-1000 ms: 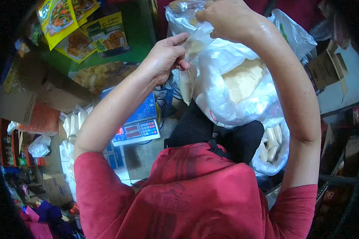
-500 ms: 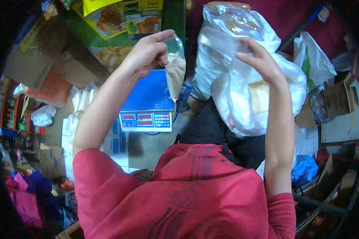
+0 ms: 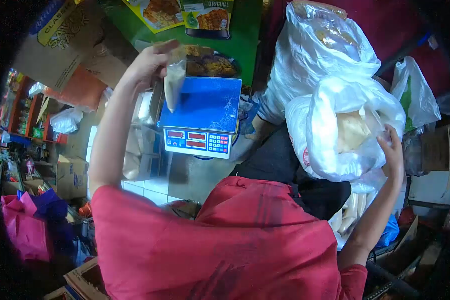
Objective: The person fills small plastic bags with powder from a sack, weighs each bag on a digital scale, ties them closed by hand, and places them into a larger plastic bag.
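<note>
My left hand [image 3: 149,64] is raised and pinches the top of a small clear packet of pale powder [image 3: 174,85], which hangs just above the left edge of the blue scale platform [image 3: 205,107]. My right hand [image 3: 392,150] has dropped to the right side of a large white plastic bag [image 3: 335,135] and touches its plastic, fingers spread. Inside that bag a pale yellowish mass [image 3: 352,131] shows. The scale's display and keypad [image 3: 197,141] face me.
A second big white bag [image 3: 325,50] stands behind the first. Filled small packets [image 3: 135,145] lie stacked left of the scale, and more lie by my right elbow [image 3: 350,212]. Cardboard boxes [image 3: 52,45], printed food packs [image 3: 205,17] and shelves crowd the left.
My left hand carried the powder packet leftward over the scale. My right hand let go of the packet and moved down to the side of the large white bag.
</note>
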A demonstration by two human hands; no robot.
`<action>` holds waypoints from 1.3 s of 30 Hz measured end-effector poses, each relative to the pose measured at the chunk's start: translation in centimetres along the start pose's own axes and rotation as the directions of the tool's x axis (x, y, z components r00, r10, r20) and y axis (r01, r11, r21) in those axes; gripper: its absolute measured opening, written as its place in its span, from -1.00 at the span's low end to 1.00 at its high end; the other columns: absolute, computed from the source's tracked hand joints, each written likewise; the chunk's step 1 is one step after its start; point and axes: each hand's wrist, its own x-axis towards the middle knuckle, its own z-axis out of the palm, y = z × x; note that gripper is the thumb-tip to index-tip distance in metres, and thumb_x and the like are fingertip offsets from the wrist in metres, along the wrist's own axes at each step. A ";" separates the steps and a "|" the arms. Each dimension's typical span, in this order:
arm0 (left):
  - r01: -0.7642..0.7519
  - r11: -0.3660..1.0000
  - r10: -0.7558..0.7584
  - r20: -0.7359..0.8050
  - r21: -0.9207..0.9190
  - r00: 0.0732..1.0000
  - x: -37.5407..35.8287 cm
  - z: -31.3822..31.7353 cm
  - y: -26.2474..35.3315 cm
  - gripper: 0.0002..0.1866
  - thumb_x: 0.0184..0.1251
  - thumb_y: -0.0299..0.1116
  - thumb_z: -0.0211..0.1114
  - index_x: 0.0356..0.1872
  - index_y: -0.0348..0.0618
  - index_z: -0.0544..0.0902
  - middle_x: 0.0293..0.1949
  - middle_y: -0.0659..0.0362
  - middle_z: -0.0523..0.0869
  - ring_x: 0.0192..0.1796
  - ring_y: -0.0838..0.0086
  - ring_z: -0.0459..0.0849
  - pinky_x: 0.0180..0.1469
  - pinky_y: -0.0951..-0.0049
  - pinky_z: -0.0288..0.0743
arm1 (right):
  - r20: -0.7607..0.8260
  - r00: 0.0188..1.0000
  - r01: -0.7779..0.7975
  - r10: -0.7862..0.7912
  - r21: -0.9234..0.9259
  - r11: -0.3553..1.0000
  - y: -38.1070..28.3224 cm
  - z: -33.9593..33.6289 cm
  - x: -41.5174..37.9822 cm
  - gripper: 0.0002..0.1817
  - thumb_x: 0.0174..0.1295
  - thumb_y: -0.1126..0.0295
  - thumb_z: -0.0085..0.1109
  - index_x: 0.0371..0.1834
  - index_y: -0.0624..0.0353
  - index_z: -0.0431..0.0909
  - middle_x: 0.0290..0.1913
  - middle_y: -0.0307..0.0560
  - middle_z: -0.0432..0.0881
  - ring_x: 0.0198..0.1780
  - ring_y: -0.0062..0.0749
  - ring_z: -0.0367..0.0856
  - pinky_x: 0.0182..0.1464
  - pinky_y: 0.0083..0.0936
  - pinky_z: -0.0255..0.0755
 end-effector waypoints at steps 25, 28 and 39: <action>-0.294 0.463 0.442 0.070 0.836 0.894 0.1 16.7 -23.1 -0.56 0.17 -0.40 0.18 0.11 0.26 0.59 0.30 0.13 0.44 -0.16 0.18 0.72 -0.23 0.22 0.64 | -0.071 0.990 -0.131 0.122 -0.793 0.595 2.0 0.7 -3.0 -0.41 0.19 0.21 0.22 0.34 -0.12 0.35 0.15 -0.06 0.49 0.22 -0.15 0.41 0.32 0.07 -0.08; -0.289 0.405 0.442 0.090 0.867 0.892 0.0 16.8 -22.9 -0.59 0.18 -0.39 0.18 0.08 0.27 0.60 0.30 0.18 0.45 -0.24 0.23 0.74 -0.32 0.26 0.64 | -0.055 0.992 -0.113 0.116 -0.800 0.589 1.9 0.9 -2.9 -0.40 0.19 0.20 0.22 0.34 -0.14 0.35 0.12 -0.07 0.50 0.20 -0.17 0.42 0.32 0.07 -0.09; -0.341 0.310 0.466 0.171 0.887 0.868 0.0 15.6 -23.2 -0.59 0.11 -0.40 0.23 0.05 0.19 0.60 0.23 0.22 0.53 -0.37 0.26 0.73 -0.37 0.30 0.62 | -0.015 0.998 -0.041 0.055 -0.858 0.512 2.0 3.5 -1.7 -0.47 0.13 0.28 0.23 0.24 -0.09 0.44 0.09 -0.03 0.54 0.17 -0.13 0.46 0.26 0.06 0.10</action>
